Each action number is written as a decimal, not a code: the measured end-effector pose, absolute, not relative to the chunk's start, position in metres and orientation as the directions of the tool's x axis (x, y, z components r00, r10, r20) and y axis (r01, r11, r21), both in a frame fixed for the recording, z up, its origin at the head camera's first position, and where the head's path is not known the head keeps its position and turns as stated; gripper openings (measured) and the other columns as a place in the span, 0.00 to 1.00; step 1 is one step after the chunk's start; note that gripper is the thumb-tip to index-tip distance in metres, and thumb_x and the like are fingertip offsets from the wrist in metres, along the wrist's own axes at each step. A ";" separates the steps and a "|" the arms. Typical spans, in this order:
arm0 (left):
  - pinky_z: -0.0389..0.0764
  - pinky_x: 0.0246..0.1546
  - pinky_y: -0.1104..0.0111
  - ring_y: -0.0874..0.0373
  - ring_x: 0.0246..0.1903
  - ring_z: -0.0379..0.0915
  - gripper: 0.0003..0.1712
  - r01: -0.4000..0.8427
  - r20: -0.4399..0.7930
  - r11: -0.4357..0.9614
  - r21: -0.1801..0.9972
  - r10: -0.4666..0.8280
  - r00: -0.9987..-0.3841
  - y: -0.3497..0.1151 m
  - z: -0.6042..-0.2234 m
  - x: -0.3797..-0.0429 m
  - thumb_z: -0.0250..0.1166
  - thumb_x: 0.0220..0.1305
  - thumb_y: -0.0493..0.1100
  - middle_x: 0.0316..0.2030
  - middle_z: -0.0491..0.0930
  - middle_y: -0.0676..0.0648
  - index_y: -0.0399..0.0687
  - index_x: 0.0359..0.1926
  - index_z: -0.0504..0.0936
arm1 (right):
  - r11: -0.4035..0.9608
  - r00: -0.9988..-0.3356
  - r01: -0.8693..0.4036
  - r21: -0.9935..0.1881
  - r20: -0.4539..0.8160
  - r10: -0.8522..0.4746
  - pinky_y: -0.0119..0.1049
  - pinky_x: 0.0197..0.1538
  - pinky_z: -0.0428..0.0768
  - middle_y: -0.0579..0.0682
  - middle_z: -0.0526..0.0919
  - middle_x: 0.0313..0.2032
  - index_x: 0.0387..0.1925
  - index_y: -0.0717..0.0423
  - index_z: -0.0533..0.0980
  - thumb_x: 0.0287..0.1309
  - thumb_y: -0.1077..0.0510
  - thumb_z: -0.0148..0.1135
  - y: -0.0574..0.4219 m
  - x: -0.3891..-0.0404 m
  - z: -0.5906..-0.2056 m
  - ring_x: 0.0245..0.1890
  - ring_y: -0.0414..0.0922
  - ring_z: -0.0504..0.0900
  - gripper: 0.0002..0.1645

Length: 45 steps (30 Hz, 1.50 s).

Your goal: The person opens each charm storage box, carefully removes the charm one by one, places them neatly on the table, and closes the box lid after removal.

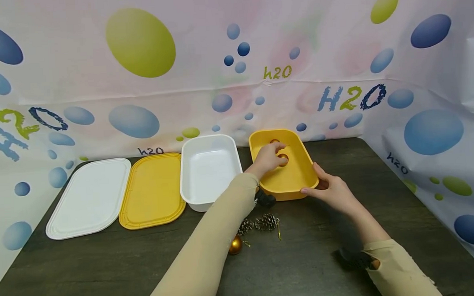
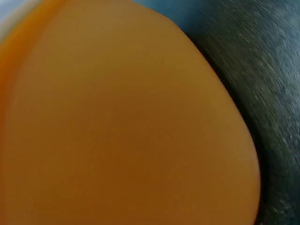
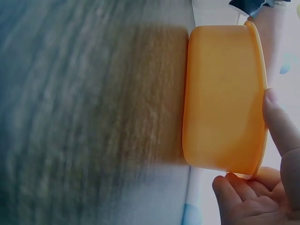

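In the head view my left hand (image 1: 267,158) reaches inside a yellow plastic container (image 1: 292,181). Its thumb and fingers close around a shiny copper-coloured bauble (image 1: 284,158). A second bauble (image 1: 274,141) shows just beyond the fingers, partly hidden by them. My right hand (image 1: 334,190) grips the container's near right corner. In the right wrist view the thumb (image 3: 280,122) presses on the rim, while the fingers curl at the side wall. Only the container's orange-looking outer wall (image 2: 136,117) fills the left wrist view.
Left of the yellow container stands a white container (image 1: 210,167). Farther left lie a yellow lid (image 1: 153,191) and a white lid (image 1: 90,196). Pinecones (image 1: 266,222) and a gold bauble (image 1: 235,245) lie on the dark table (image 1: 289,265) beside my left forearm.
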<state>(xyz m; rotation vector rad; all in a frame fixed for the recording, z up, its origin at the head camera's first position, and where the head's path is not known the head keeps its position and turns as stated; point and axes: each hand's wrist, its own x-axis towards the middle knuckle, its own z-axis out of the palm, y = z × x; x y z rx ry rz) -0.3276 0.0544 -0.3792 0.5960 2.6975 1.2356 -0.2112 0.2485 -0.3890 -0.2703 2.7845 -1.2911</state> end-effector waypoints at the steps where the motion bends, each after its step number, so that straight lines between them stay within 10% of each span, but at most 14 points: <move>1: 0.71 0.57 0.67 0.53 0.56 0.70 0.27 0.315 0.061 0.600 0.736 0.405 -0.912 0.055 -0.379 -0.328 0.67 0.61 0.40 0.57 0.75 0.44 0.43 0.62 0.74 | 0.632 -0.982 -0.139 -0.762 0.024 -0.188 0.44 0.57 0.70 0.60 0.46 0.72 0.73 0.60 0.45 0.56 0.43 0.66 0.249 -0.211 -0.389 0.65 0.57 0.63 0.57; 22: 0.70 0.51 0.71 0.56 0.45 0.70 0.11 0.492 0.102 0.693 0.528 0.523 -0.846 0.062 -0.383 -0.327 0.67 0.60 0.36 0.44 0.77 0.48 0.44 0.44 0.82 | 0.662 -0.984 -0.149 -0.735 0.041 -0.176 0.45 0.56 0.71 0.60 0.48 0.72 0.73 0.61 0.46 0.54 0.39 0.66 0.252 -0.210 -0.388 0.63 0.58 0.66 0.58; 45: 0.71 0.52 0.70 0.57 0.44 0.71 0.16 0.456 0.078 0.689 0.563 0.505 -0.859 0.059 -0.386 -0.323 0.68 0.60 0.38 0.46 0.79 0.48 0.44 0.50 0.81 | 0.665 -0.983 -0.149 -0.732 0.035 -0.182 0.47 0.59 0.69 0.58 0.48 0.72 0.73 0.60 0.46 0.54 0.39 0.66 0.248 -0.210 -0.390 0.66 0.57 0.63 0.58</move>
